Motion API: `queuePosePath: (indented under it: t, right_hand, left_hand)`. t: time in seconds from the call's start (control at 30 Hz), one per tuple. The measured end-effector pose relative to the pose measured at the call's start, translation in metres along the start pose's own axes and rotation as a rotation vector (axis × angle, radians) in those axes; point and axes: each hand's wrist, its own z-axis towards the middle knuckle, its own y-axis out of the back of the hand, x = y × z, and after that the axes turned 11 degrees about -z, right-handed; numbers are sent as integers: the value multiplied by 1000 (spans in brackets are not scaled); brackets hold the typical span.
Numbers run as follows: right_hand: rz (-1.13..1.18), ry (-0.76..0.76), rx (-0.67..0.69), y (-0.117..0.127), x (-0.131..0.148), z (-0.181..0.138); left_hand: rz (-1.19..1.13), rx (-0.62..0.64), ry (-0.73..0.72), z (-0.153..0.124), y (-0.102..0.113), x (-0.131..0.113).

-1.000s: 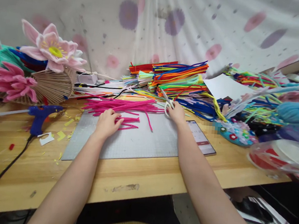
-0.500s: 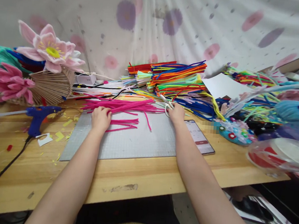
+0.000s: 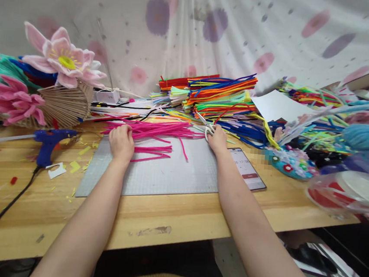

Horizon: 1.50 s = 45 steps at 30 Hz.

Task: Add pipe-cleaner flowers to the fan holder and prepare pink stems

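My left hand (image 3: pixel 121 142) has its fingers curled together at the left end of a bundle of bright pink pipe cleaners (image 3: pixel 162 130); whatever is between the fingertips is hidden. Beside that hand a smaller group of pink pipe cleaners (image 3: pixel 154 149) lies on the grey cutting mat (image 3: pixel 174 179), with one loose strand (image 3: pixel 183 149) to its right. At the mat's far right corner, my right hand (image 3: pixel 218 139) grips scissors (image 3: pixel 209 132) by their pale handles. Their blades point up and to the left, beyond the right end of the pink bundle.
A phone (image 3: pixel 249 171) lies right of the mat. On the left rest a blue glue gun (image 3: pixel 48 145), paper scraps and a pink felt-like flower (image 3: pixel 66 59). Stacks of coloured pipe cleaners (image 3: pixel 221 96) line the back. A flowered blue piece (image 3: pixel 293 164) and plastic-wrapped items (image 3: pixel 339 192) occupy the right.
My left hand has moved slightly up and left, its fingers now more curled. The scissors in my right hand have tilted, blades reaching farther up and left.
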Motion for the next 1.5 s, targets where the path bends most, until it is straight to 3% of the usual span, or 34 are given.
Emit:
queuePosePath:
  t: [0.13, 0.27, 0.4, 0.47, 0.57, 0.63, 0.73, 0.83, 0.9, 0.97, 1.07, 1.17, 1.27, 1.5]
  right_hand:
    - [9, 41, 41, 1, 0, -1]
    - [73, 89, 52, 6, 0, -1]
    - [108, 1, -254, 21, 15, -5]
    - [112, 109, -371, 29, 32, -12]
    - [102, 410, -309, 34, 60, -22]
    - [103, 489, -274, 34, 73, -27]
    - [162, 454, -301, 37, 78, -27]
    - [320, 380, -322, 51, 78, -24]
    - [507, 338, -256, 63, 82, -24]
    - [757, 332, -73, 73, 90, -27]
    - [1112, 354, 293, 75, 106, -36]
    - [1277, 326, 500, 62, 119, -47]
    - [1325, 293, 595, 46, 127, -55]
    - [1369, 243, 593, 36, 129, -58]
  left_hand:
    - [-70, -66, 3, -3, 3, -7]
    - [-99, 7, -52, -9, 4, -17]
    - [-47, 89, -33, -16, 1, -28]
    - [-21, 121, -56, -19, -2, -33]
    - [-26, 161, -152, -23, -4, -39]
    - [-63, 179, -237, -25, -3, -41]
    - [-142, 183, -313, -28, 3, -42]
    - [-189, 129, -267, -28, 8, -43]
    - [-230, 107, -207, -26, 9, -43]
    - [-359, 126, -132, -25, 5, -44]
    - [-748, 226, 108, -24, -5, -44]
    - [-1191, 343, 397, -27, -11, -46]
    - [-1427, 455, 546, -30, -13, -50]
    - [-1416, 542, 675, -33, -12, -56]
